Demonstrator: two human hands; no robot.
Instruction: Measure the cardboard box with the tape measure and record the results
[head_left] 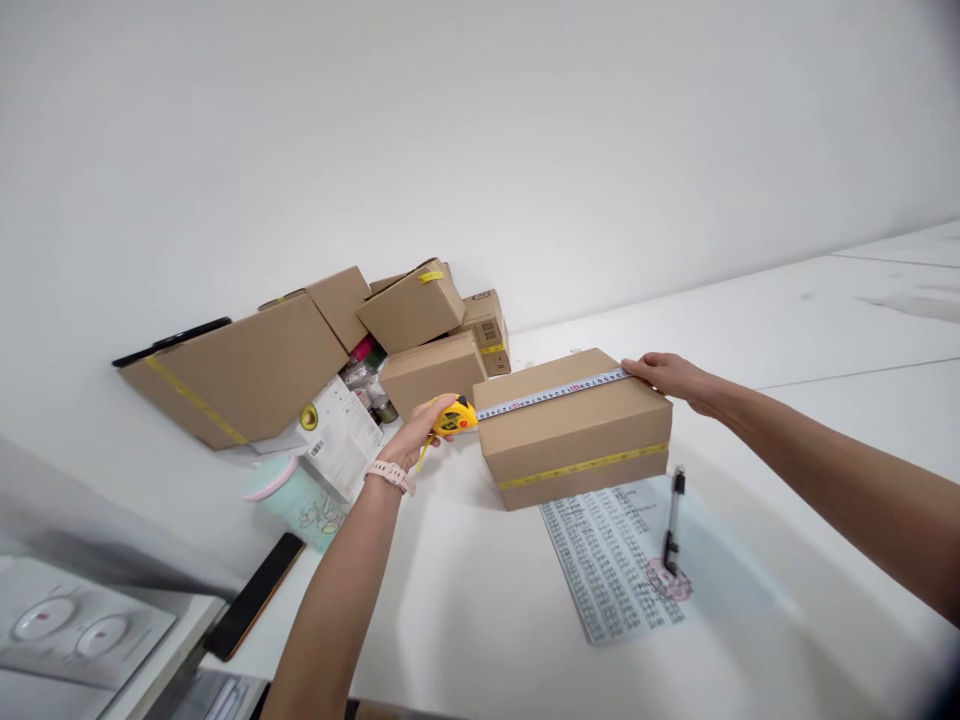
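Note:
A brown cardboard box (577, 440) with a yellow tape band stands on the white table (480, 600). A white measuring tape blade (562, 391) lies stretched across its top. My left hand (420, 432) is closed round the yellow tape measure case (456, 414) at the box's left end. A pale wristband sits on that wrist. My right hand (671, 376) presses the tape's free end against the box's far right corner, fingers curled over it.
A pile of cardboard boxes (315, 340) leans against the wall at the back left, with packets and a mint-green lidded container (300, 495) beside it. A printed sheet (611, 570) with a black pen (673, 520) lies in front of the box. A dark phone (253, 596) lies near the left edge.

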